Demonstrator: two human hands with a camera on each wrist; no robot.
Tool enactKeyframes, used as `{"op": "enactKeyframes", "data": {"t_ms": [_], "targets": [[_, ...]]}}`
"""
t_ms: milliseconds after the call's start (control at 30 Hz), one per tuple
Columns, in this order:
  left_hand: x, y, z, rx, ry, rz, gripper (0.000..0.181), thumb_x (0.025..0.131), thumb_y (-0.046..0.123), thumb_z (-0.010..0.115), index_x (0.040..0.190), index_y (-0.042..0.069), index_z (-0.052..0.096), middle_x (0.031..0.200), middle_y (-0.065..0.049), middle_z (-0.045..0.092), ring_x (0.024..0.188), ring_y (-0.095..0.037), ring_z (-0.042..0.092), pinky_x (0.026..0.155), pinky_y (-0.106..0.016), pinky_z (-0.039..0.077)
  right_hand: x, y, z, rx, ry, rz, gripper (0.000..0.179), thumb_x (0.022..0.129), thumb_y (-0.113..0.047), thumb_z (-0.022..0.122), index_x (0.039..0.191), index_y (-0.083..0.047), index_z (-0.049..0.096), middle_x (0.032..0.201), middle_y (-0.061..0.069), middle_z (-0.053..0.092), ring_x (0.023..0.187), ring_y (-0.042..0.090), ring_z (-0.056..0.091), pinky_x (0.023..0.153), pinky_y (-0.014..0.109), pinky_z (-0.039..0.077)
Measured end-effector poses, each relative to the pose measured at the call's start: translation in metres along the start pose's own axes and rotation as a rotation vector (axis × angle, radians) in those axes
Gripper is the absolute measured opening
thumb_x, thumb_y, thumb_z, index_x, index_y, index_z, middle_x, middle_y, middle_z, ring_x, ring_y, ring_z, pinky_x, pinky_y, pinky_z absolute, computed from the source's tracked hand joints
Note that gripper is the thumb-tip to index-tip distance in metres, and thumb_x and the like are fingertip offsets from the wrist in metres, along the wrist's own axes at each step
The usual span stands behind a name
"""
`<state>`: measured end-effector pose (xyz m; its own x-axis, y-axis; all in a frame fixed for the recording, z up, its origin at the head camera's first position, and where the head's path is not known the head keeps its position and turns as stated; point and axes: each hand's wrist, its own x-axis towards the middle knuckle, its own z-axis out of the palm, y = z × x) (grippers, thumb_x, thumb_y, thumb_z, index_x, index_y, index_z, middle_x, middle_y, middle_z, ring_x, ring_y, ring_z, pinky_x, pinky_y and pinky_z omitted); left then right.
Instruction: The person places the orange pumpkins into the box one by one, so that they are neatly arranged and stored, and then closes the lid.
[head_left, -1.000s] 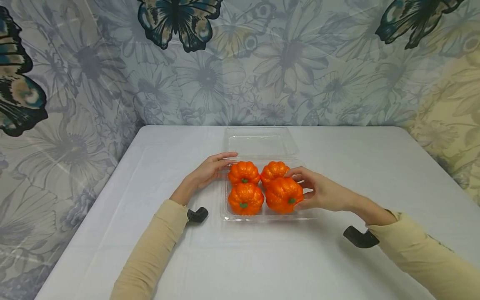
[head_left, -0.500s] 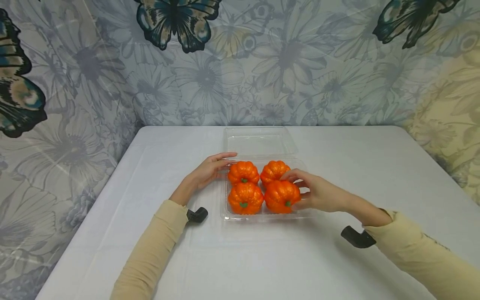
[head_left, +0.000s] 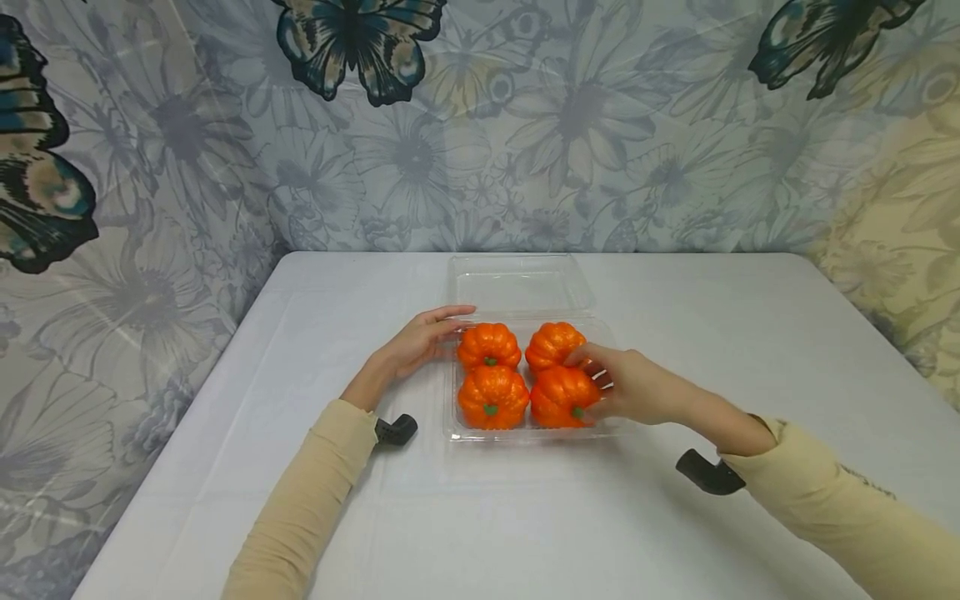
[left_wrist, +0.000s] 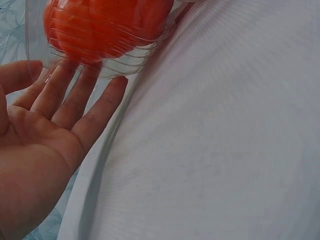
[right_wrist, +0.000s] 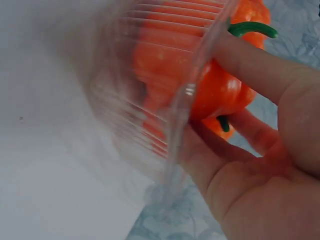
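Observation:
A clear plastic clamshell box (head_left: 480,435) stands on the table with several orange pumpkins in it, two in back and two in front. My right hand (head_left: 637,385) grips the front right pumpkin (head_left: 558,396), thumb near its green stem (right_wrist: 252,29) and fingers round its far side. In the right wrist view this pumpkin sits down inside the box wall. Behind it is the back right pumpkin (head_left: 553,343), close to my fingertips. My left hand (head_left: 420,340) touches the box's left side with nearly straight fingers, beside the back left pumpkin (head_left: 489,346). The front left pumpkin (head_left: 492,398) sits nearer me.
The box's transparent lid (head_left: 521,282) lies folded back on the white table (head_left: 360,517). A dark wrist mount (head_left: 396,430) shows at the left sleeve and another dark mount (head_left: 708,472) at the right. A floral backdrop (head_left: 420,167) with butterflies rises behind the table.
My right hand has lowered the front right pumpkin and shifted it slightly left into the box. The back right pumpkin has nudged slightly right. My left hand stays in place.

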<state>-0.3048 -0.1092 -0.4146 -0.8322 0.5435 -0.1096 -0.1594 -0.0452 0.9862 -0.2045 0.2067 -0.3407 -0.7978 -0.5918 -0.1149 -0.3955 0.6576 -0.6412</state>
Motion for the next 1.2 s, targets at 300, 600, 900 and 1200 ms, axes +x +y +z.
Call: {"op": "enactKeyframes", "data": {"t_ms": [300, 600, 900, 1200], "targets": [[0.000, 0.000, 0.001, -0.001, 0.004, -0.002, 0.045, 0.102, 0.012, 0.041, 0.145, -0.001, 0.035, 0.139, -0.020, 0.046, 0.111, -0.022, 0.053, 0.090, -0.042, 0.046, 0.002, -0.005, -0.005, -0.007, -0.046, 0.027, 0.054, 0.077, -0.008, 0.079, 0.124, -0.003, 0.051, 0.113, 0.011, 0.058, 0.099, 0.029, 0.058, 0.081, 0.037, 0.053], [-0.001, 0.001, 0.001, 0.018, 0.004, 0.010, 0.045, 0.102, 0.013, 0.042, 0.144, -0.003, 0.035, 0.138, -0.020, 0.046, 0.114, -0.026, 0.051, 0.090, -0.043, 0.046, -0.007, -0.003, -0.034, 0.141, -0.143, 0.147, 0.067, 0.086, -0.034, 0.071, 0.141, -0.012, 0.040, 0.135, 0.017, 0.045, 0.115, 0.035, 0.052, 0.087, 0.046, 0.049], [-0.001, 0.002, -0.001, 0.047, 0.029, 0.019, 0.052, 0.101, 0.010, 0.045, 0.150, 0.007, 0.028, 0.135, -0.022, 0.050, 0.113, -0.028, 0.052, 0.092, -0.043, 0.045, 0.004, 0.037, -0.050, 0.751, 0.011, 0.086, 0.042, 0.101, -0.019, 0.047, 0.141, -0.013, 0.034, 0.136, 0.015, 0.039, 0.117, 0.032, 0.050, 0.091, 0.040, 0.048], [-0.001, 0.004, -0.004, 0.075, 0.093, 0.000, 0.059, 0.101, 0.014, 0.046, 0.152, 0.011, 0.019, 0.132, -0.021, 0.053, 0.115, -0.031, 0.052, 0.095, -0.044, 0.042, 0.021, 0.061, -0.050, 1.086, 0.257, 0.173, 0.047, 0.102, -0.024, 0.044, 0.145, -0.014, 0.026, 0.140, 0.017, 0.026, 0.123, 0.027, 0.039, 0.089, 0.026, 0.046]]}}
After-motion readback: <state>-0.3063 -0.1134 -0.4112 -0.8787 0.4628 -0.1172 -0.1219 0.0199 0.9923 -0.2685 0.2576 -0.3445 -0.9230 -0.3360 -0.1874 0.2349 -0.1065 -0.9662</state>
